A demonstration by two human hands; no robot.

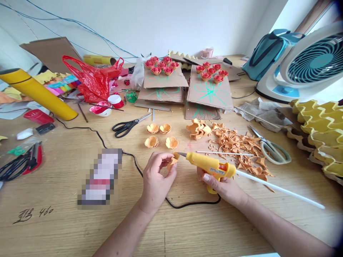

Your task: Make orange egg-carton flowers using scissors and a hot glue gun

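Observation:
Between the thumb and fingers of my left hand [158,175] is a small orange petal cup [173,160]. My right hand [227,189] grips a yellow hot glue gun [211,166], its nozzle touching or very close to the cup's edge. A long white glue stick [281,189] sticks out of the gun's back. Just beyond my hands sit several orange flower cups [171,142] in two rows. To their right lie a stack of uncut orange cups [198,129] and a heap of orange scraps [235,142].
Black-handled scissors [128,125] lie left of the cups, pale-handled scissors [274,150] by the scraps. Red flowers [162,65] stand on cardboard pieces [209,89] at the back. A fan [316,64] and yellow egg trays [318,132] are at right. The gun's black cord [187,206] crosses the table.

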